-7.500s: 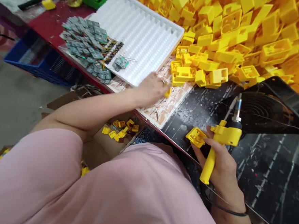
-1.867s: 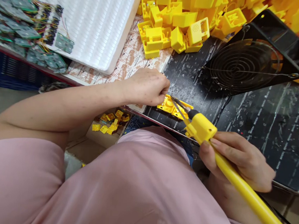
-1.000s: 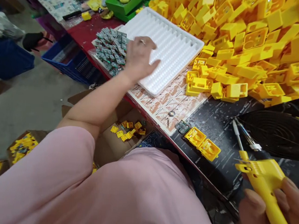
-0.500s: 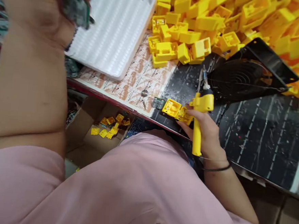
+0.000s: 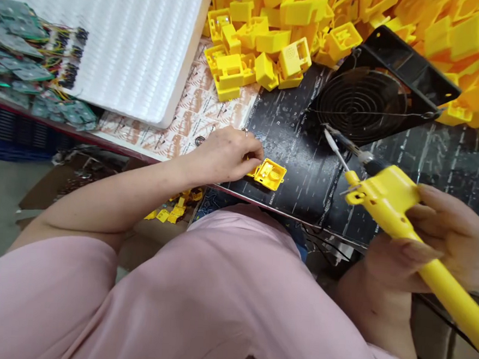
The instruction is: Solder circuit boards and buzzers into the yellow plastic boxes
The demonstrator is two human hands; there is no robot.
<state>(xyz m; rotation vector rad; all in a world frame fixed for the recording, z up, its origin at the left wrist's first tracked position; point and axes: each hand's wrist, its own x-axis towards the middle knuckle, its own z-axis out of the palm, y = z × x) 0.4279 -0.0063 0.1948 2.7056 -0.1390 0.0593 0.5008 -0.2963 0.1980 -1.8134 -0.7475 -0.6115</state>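
My left hand [image 5: 233,153] is over a small open yellow plastic case [image 5: 271,174] near the table's front edge. Its fingers are closed at the left half of the case, which they mostly cover; whether a circuit board is under them is hidden. A ring is on one finger. In my right hand [image 5: 444,237] is a yellow soldering iron [image 5: 389,201] with a solder feed tube, held up to the right of the case. Its tip points up and left, in front of a black fan.
A white foam tray [image 5: 138,46] stands at the upper left, with several green circuit boards [image 5: 19,44] and wires on its left side. Yellow cases [image 5: 274,39] are heaped behind. The black fan [image 5: 363,106] leans at the back. Below the edge lie more yellow pieces [image 5: 175,210].
My left hand has come from the upper left, where it held a green circuit board, down to the case. My right hand has left the case and lifted the soldering iron rightward, closer to me.
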